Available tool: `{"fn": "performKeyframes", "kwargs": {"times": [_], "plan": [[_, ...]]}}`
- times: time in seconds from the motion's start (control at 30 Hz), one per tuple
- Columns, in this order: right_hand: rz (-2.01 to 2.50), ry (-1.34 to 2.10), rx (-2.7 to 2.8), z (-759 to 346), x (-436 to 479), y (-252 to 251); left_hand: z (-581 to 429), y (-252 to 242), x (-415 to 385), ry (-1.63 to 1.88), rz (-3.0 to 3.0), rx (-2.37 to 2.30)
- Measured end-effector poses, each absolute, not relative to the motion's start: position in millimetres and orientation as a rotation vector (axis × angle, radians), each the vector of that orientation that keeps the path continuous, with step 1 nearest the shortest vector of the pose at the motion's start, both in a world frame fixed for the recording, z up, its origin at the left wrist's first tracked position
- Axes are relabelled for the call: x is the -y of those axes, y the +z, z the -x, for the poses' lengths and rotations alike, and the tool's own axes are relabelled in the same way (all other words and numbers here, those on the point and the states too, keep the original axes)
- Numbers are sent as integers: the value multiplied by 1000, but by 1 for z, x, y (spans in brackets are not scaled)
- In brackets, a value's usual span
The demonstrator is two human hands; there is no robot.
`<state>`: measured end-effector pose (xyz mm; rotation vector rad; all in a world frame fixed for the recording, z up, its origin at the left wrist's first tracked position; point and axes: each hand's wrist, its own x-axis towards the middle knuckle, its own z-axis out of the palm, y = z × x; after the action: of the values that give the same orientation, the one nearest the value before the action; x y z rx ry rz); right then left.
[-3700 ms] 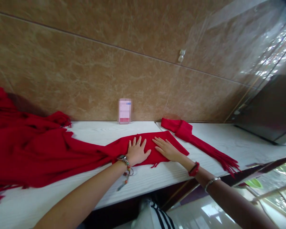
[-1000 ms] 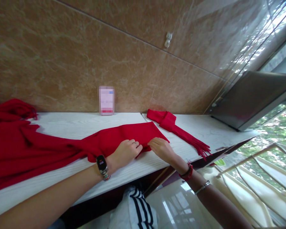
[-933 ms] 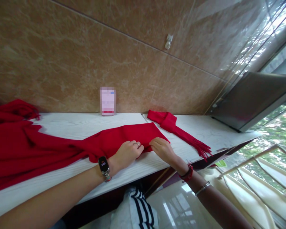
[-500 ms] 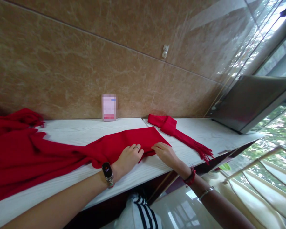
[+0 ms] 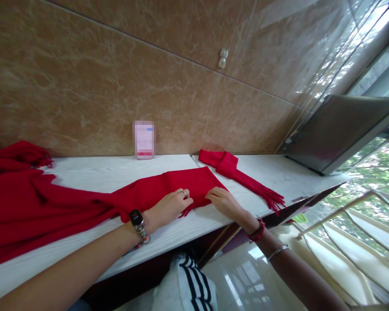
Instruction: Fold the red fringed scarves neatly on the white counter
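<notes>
A long red scarf lies along the white counter, folded into a flat band at its right end and spreading loose and wrinkled to the left. My left hand is closed on the band's near edge, where a bit of fringe hangs out beneath the fingers; the fingertips are partly hidden. At the band's right corner, my right hand pinches the same edge between thumb and fingers. Just beyond it lies a second red scarf, narrowly folded and looped over itself, its fringed end pointing right.
The white counter runs along a brown tiled wall. A small pink packet with a blurred front leans on that wall. More bunched red cloth sits at the far left. A dark grey panel stands at the right end, above a railing.
My left hand has shifted slightly left along the scarf's near edge, and fringe now shows below it. My right hand stays at the corner. The whole view has moved a little.
</notes>
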<state>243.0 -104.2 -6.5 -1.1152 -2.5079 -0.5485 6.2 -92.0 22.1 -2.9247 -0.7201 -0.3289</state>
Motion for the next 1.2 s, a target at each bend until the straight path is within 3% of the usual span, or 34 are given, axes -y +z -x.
{"fn": "performKeyframes", "kwargs": {"times": [0.37,0.9,1.2], "plan": [[1061,-483,2371,-256,106,-10,-4,16,83,-595,3126,629],[1102,-265,2444,-266,116,-8,-10,9,95,-398,2919,497],[1129,-148,2283,-264,113,-8,-11,1,92,-562,2931,554]]}}
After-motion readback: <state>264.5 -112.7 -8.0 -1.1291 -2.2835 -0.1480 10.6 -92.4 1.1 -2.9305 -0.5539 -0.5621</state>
